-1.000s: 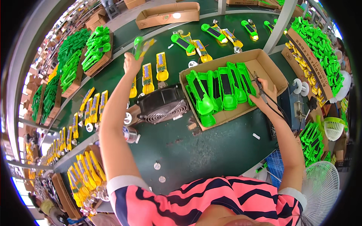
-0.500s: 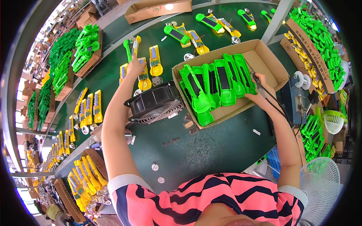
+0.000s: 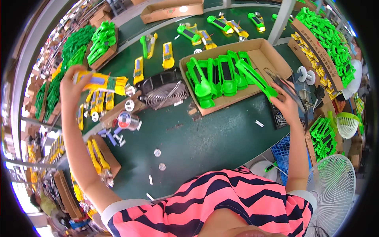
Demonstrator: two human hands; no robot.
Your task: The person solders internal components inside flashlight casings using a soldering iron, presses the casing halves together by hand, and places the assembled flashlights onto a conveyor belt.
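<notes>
My left hand (image 3: 74, 83) is raised at the left, closed round a yellow flashlight half-shell (image 3: 103, 82) with a blue-violet battery, a green circuit board and a silvery reflector. My right hand (image 3: 287, 103) grips the lower end of a green flashlight half-shell (image 3: 254, 76) with a dark panel, tilted over the right part of a cardboard box (image 3: 221, 107). A slim dark tool with a cable (image 3: 285, 89) also lies against this hand; its tip is hard to make out. Several similar green half-shells (image 3: 227, 75) stand packed side by side in the box.
Left of the box stands a black fan (image 3: 164, 90). Before it are a solder spool (image 3: 127, 120) and loose batteries (image 3: 112, 138). Yellow and green parts (image 3: 167, 55) line the far belt. A wire spool (image 3: 306, 75) stands right; a white fan (image 3: 331, 189) is lower right.
My left hand has come left and nearer from the far belt, now with a yellow half-shell. My right hand has lifted a green half-shell from the box. The view has shifted a little.
</notes>
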